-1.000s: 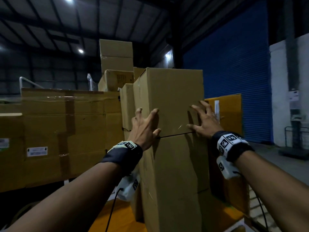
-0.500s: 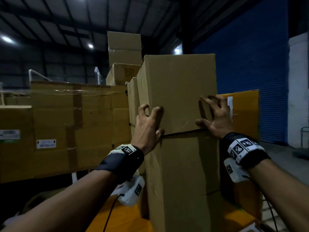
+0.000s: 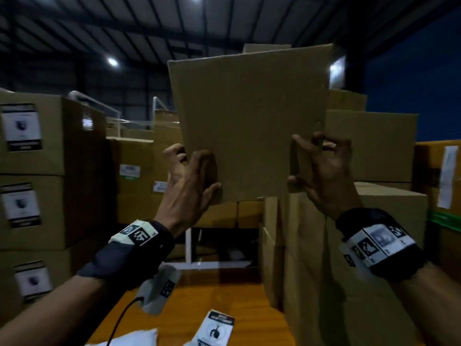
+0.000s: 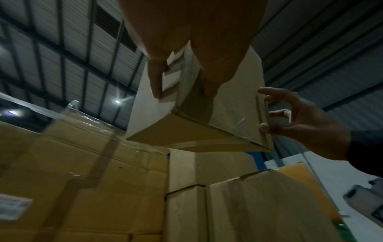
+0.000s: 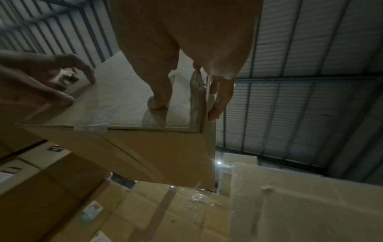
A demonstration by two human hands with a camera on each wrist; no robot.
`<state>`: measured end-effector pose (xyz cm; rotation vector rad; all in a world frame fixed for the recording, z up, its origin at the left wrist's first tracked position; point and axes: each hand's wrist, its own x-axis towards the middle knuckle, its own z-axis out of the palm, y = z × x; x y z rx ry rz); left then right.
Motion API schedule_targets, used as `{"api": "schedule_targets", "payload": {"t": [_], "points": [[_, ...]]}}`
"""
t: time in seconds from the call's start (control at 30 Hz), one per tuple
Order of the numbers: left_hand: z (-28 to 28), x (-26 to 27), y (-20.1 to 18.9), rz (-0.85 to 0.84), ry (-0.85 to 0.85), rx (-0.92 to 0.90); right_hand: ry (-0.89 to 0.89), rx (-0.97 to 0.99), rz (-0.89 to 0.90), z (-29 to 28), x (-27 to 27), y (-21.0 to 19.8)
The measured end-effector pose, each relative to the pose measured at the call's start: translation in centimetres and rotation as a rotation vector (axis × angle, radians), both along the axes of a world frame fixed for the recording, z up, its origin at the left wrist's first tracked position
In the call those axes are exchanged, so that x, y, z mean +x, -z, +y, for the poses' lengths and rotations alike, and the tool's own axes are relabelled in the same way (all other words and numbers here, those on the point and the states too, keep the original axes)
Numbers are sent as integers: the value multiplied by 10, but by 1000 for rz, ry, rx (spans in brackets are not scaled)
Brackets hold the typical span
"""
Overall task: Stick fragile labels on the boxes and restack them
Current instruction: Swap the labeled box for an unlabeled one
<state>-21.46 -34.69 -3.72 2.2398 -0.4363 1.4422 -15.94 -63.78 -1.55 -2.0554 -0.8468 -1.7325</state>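
Head view: person had a plain cardboard box (image 3: 249,126) up in the air, clear of the stack (image 3: 324,245) below and to the R of the grip. Left hand (image 3: 185,186) clamped its lower L edge, thumb on the near face, fingers curled round the side. Right hand (image 3: 324,176) gripped the lower R edge the same way. Below the grip, fragile labels (image 3: 215,329) lay on the orange surface (image 3: 224,288). No label showed on the near face, so I'd say this was the fetch step, w/ sticking yet to come.

Left wrist view: fingers wrapped the box's taped corner (image 4: 186,104); box bottom hung free above other cartons (image 4: 82,180).

Right wrist view: thumb (image 5: 159,96) pressed on the face, fingers round the edge.

Next move prob. calls for lowering it level onto the orange surface, beside the labels, both hands holding till it's seated.
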Motion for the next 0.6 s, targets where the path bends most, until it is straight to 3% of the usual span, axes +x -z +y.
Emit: {"api": "schedule_targets", "payload": {"t": [0.13, 0.23, 0.33, 0.6], "points": [[67, -15, 22, 82, -104, -16, -102, 9, 40, 72, 8, 29], [110, -17, 52, 144, -160, -21, -127, 48, 244, 125, 18, 65], [156, -7, 92, 239, -192, 4, -107, 3, 451, 171, 28, 113], [252, 48, 209, 513, -237, -25, -148, -21, 769, 274, 82, 228]]}}
